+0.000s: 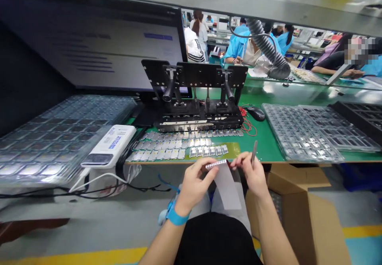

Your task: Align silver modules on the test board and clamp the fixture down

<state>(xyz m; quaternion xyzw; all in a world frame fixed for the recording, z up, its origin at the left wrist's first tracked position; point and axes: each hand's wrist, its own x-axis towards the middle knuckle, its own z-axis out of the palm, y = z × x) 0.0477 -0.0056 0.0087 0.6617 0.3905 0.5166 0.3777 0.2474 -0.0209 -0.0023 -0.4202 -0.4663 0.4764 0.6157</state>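
Grip: left hand [195, 185], right hand [250, 173] pinch white dotted strip [215, 164] | pale film [227, 189] hanging

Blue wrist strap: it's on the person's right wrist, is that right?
Not quite: the blue wrist strap is on the left wrist, not the right. The head view shows it just below the left hand.
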